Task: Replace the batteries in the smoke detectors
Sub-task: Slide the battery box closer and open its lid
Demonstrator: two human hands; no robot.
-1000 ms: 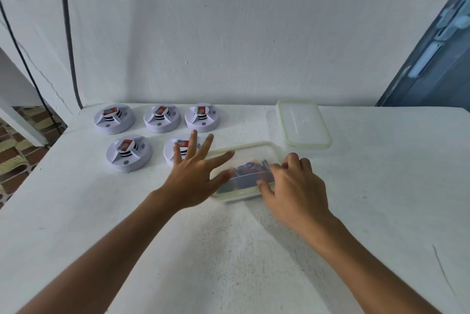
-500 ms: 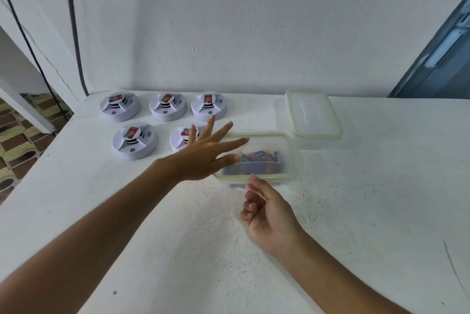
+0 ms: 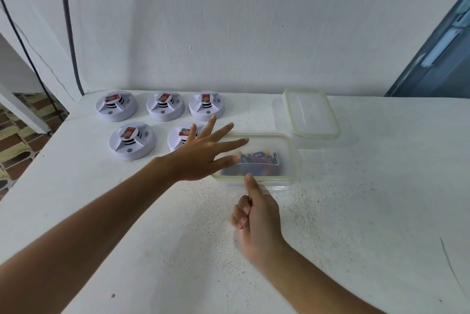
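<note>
Right hand (image 3: 256,219) nearest the camera, just in front of the clear container (image 3: 287,161), over the white bench (image 3: 368,212). Its grip is closed on nothing: fingers curled into the palm, thumb stuck out with its tip at the container's near rim; contact cannot be confirmed. Left hand (image 3: 203,153) reaches in at the container's left end, grip open, fingers spread and straight, the thumb and a fingertip overlapping the container's left rim; whether they touch it is unclear. Container sits lidless on the bench, green-tinted rim, holding a pile of small red and blue batteries (image 3: 256,161), slightly blurred. Left of the container, two smoke detectors in a near row: one (image 3: 132,142) fully in view, the other (image 3: 179,137) partly hidden behind the left hand. Further left and behind, a back row of three detectors (image 3: 116,106) (image 3: 165,106) (image 3: 206,106), close to the wall (image 3: 229,21). All five are white, round, each with a red-labelled battery seated on top. Behind the container and a little to its right lies the clear lid (image 3: 311,112), flat on the bench, near the wall. A dark cable (image 3: 68,26) runs down the wall beyond the detectors.
</note>
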